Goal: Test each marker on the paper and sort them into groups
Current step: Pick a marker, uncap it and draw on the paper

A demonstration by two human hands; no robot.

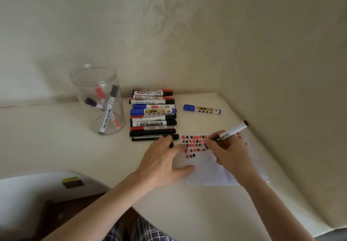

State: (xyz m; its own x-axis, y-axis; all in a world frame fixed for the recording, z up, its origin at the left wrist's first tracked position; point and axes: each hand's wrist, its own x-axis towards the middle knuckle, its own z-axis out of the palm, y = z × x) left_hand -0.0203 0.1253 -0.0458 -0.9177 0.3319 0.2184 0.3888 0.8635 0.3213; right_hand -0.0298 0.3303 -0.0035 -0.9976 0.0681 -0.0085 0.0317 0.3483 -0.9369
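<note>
Right hand: so, I see my right hand (230, 151) grasping a marker (231, 130), fingers (213, 137) curled round its lower barrel, its tip down on the paper (210, 169) among the marks; the black end points up toward the desk's right edge.
Left hand: I have my left hand (161, 162) lying flat, fingers released and spread, pressing the paper's left edge; a small black piece (171, 145) shows at the fingertips, and I cannot tell what it is.
Paper: near the desk's (56, 137) right edge, with rows of red and black test marks (194, 144) across its far part.
Row: a sorted row of markers (153, 114) lies side by side mid-desk, just beyond my left hand.
Blue marker (201, 108): alone, right of the row, toward the far right corner.
Jar (97, 98): clear, upright, near the far edge left of the row, with a few markers leaning inside.
</note>
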